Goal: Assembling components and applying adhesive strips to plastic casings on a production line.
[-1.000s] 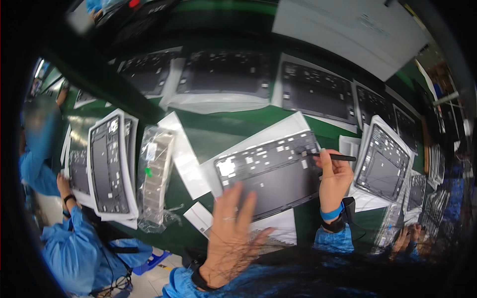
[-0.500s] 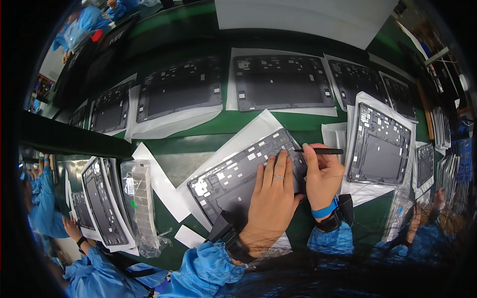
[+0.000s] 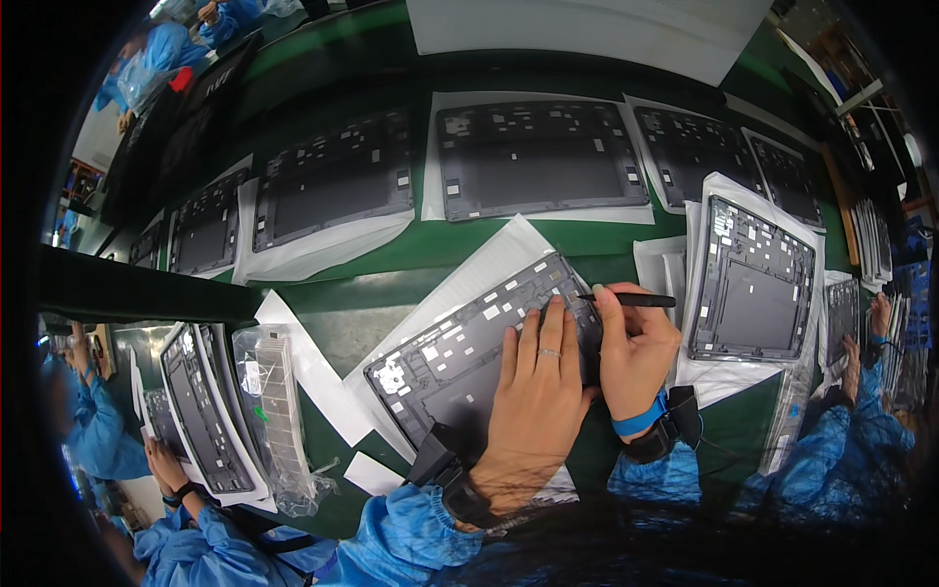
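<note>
In front of me a dark grey tablet back cover (image 3: 460, 367), dotted with small white stickers, lies at a slant on a white sheet (image 3: 514, 233). My left hand (image 3: 538, 406) is spread flat on it, fingers apart and palm down, hiding part of its right half. Slim black tweezers (image 3: 646, 300) are pinched in my right hand (image 3: 634, 352), which rests by the cover's right end. Their tip points left and meets the cover close to its upper right corner. Whether the tip grips anything is too small to tell.
Beyond, a row of similar covers (image 3: 533, 157) lies on white sheets along the green bench (image 3: 391, 259). Another cover (image 3: 753, 279) sits on wrapping at right. At left are a clear plastic bag (image 3: 279, 421) and stacked covers (image 3: 201, 411). Co-workers' hands (image 3: 164, 462) work on both sides.
My hands and the tweezers keep almost the same place on the cover. The left co-worker's hands have come together by the stacked covers; the right co-worker's hands have reached farther up. The view has shifted slightly.
</note>
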